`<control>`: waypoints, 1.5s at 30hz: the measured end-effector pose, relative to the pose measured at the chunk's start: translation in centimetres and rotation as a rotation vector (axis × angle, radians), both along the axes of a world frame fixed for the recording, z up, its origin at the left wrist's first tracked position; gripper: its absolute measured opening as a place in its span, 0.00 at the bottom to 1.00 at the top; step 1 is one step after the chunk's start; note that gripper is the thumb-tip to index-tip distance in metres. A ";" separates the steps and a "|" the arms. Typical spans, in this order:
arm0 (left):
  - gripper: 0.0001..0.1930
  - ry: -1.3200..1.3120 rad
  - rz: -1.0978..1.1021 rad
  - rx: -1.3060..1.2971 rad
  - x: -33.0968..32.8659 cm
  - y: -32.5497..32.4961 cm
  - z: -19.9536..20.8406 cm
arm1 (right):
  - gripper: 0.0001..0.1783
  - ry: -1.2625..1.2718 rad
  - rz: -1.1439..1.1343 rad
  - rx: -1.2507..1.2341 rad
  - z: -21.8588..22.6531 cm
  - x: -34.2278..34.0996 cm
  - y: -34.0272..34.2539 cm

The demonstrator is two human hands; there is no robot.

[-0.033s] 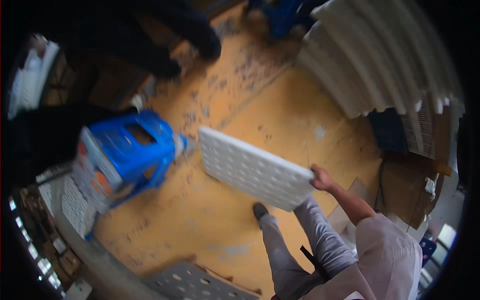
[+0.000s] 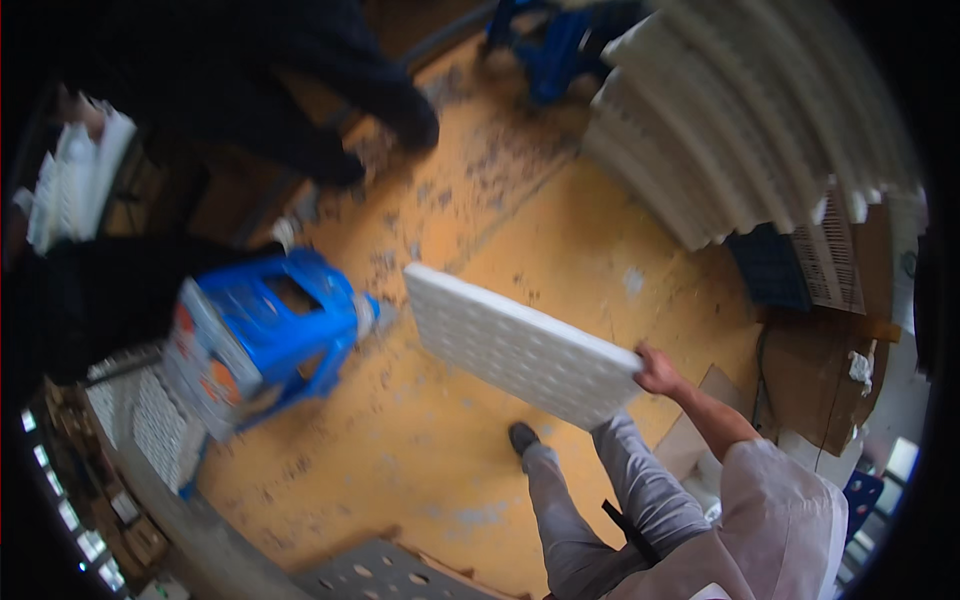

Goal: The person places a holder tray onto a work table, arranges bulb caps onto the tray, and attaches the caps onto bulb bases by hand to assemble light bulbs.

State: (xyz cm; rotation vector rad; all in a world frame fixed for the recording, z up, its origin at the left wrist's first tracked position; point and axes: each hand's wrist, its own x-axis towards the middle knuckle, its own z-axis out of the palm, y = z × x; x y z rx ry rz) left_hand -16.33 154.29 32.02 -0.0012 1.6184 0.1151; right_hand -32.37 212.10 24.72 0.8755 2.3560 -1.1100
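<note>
A white foam tray (image 2: pixel 515 348), rectangular with rows of dimples on its face, hangs tilted over the floor in front of my legs. My right hand (image 2: pixel 656 369) grips its near right corner, the thumb and fingers closed around the edge. My left hand is out of view. Just beyond the tray's far left end is a blue plastic stool (image 2: pixel 285 320), its legs toward the tray. A white panel (image 2: pixel 205 365) with orange marks is at the stool's left side.
Stacked pale ridged trays (image 2: pixel 740 120) rise at the far right, above a blue crate (image 2: pixel 768 268) and cardboard (image 2: pixel 815 375). Someone in dark trousers (image 2: pixel 385 105) stands at the far left. A grey perforated board (image 2: pixel 390 572) lies near the lower edge on the yellow floor (image 2: pixel 400 450).
The whole picture has shifted slightly down and right on its left side. The foam tray and my right hand appear slightly lower and farther right; my grip is unchanged.
</note>
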 end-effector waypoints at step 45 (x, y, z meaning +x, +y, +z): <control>0.10 0.506 0.360 0.559 -69.9 62.7 9.2 | 0.17 0.776 -0.498 1.654 62.8 -9.4 33.9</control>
